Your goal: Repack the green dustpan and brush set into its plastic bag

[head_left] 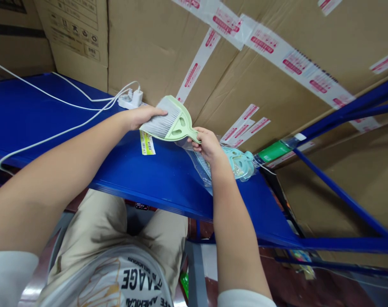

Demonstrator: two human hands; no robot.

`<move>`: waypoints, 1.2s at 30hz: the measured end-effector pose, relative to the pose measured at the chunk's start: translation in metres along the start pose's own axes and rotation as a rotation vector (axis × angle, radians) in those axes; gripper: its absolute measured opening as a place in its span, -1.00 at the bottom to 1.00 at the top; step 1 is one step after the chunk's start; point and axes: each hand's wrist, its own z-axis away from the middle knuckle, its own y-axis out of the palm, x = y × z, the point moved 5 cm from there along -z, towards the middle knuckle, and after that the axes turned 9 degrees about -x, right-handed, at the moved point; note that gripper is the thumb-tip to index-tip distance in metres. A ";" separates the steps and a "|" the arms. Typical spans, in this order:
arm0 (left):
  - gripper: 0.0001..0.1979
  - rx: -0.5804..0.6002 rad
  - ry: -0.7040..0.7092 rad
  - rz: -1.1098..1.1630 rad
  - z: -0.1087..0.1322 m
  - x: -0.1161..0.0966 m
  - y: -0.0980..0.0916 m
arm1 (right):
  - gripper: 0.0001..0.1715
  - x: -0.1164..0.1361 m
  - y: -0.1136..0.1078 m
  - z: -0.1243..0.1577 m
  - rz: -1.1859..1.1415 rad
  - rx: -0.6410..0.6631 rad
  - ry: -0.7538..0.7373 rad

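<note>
A small pale green hand brush with grey-white bristles [170, 119] is held above the blue shelf [168, 179]. My left hand [142, 116] lies over the bristle end, fingers pressed on it. My right hand [208, 145] is closed round the brush's handle. Under my right hand lies a clear plastic bag [200, 164] with a light blue brush set [243, 164] on it. A yellow-green label [147, 144] lies on the shelf below the bristles.
Large taped cardboard boxes [245, 64] stand close behind the shelf. A white charger [131, 100] with white cables [53, 136] lies on the shelf at left. Blue frame bars [340, 194] run at right. A green packet [275, 150] rests by the boxes.
</note>
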 end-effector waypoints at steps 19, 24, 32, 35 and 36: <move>-0.86 -0.059 0.134 0.014 0.005 -0.006 0.002 | -0.81 -0.003 -0.007 -0.002 -0.099 -0.314 0.102; -0.82 -0.055 0.130 -0.017 0.003 -0.005 0.002 | -0.84 -0.005 -0.007 -0.003 -0.081 -0.327 0.100; -0.77 -0.051 0.134 -0.036 0.003 -0.003 0.001 | -0.84 -0.011 -0.007 -0.009 -0.091 -0.279 0.068; -0.78 -0.065 0.126 -0.014 0.002 -0.002 0.001 | -0.83 -0.010 -0.007 -0.008 -0.087 -0.293 0.074; -0.79 -0.066 0.123 -0.008 0.002 -0.002 0.000 | -0.83 -0.010 -0.007 -0.008 -0.081 -0.288 0.071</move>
